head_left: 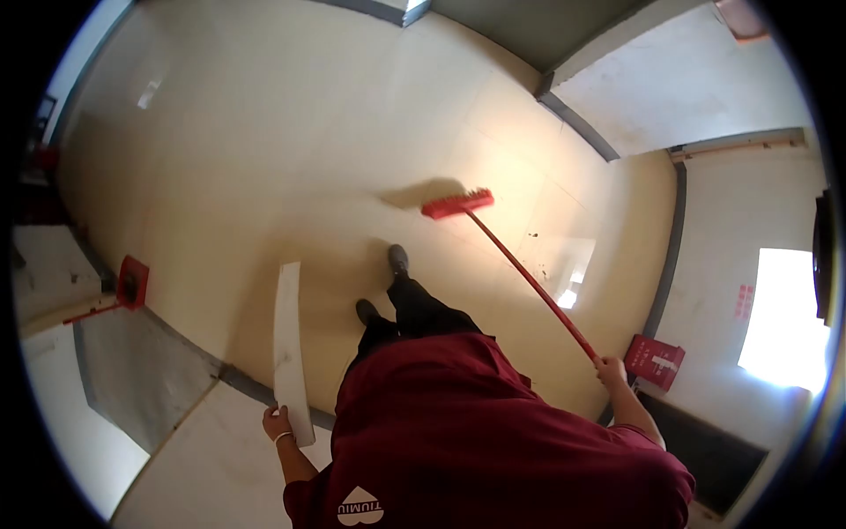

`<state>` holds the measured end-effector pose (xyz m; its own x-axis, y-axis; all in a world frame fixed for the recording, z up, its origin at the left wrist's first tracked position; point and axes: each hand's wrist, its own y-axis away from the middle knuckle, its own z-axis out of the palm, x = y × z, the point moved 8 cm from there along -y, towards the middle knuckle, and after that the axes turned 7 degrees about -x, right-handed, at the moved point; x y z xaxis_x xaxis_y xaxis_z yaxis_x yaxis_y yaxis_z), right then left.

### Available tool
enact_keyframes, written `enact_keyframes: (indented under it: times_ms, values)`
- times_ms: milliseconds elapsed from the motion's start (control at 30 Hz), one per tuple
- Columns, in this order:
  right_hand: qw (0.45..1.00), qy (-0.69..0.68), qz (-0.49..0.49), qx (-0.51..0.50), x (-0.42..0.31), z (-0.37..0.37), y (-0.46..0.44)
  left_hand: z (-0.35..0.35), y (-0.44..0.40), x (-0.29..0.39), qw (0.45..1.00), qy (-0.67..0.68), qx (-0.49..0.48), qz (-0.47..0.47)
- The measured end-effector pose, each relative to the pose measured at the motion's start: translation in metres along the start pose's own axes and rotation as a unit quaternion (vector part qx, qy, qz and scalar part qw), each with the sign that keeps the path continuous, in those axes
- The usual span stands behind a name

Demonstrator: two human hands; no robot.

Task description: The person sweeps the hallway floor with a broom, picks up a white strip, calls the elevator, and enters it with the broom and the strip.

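A long white strip (288,344) stands roughly upright at the left of my body, with my left hand (278,421) gripping its lower edge. My right hand (610,370) is closed round the end of the red handle of a broom (538,286). The broom's red head (456,204) is ahead of my feet, bristles facing away from me, and it looks raised over the floor, with a shadow beside it. Small dark bits of debris (534,235) lie on the floor to the right of the broom head.
A red dustpan (132,282) with a handle is by the left wall. On the right, a red box (654,362) with white markings sits against the wall. Grey skirting edges the pale, shiny floor (264,132). A white wall block (670,88) juts out at the upper right.
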<state>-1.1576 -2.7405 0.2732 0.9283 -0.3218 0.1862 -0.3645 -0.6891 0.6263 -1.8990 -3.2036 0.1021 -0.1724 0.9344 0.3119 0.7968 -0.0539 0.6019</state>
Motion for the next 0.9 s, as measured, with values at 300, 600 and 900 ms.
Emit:
enact_keyframes:
  times_ms: [300,600,900]
  values:
    - [0.902,-0.388,-0.184,-0.048,-0.365,0.075,-0.159,-0.003,-0.011,0.055,0.997,-0.074,0.018,0.03]
    - [0.953,-0.031,-0.289,-0.082,-0.507,-0.03,-0.31,0.022,0.039,0.131,0.991,-0.132,0.028,0.001]
    - [0.991,-0.008,-0.012,-0.134,0.023,0.014,-0.143,0.079,0.042,0.2,0.995,-0.095,-0.017,0.0]
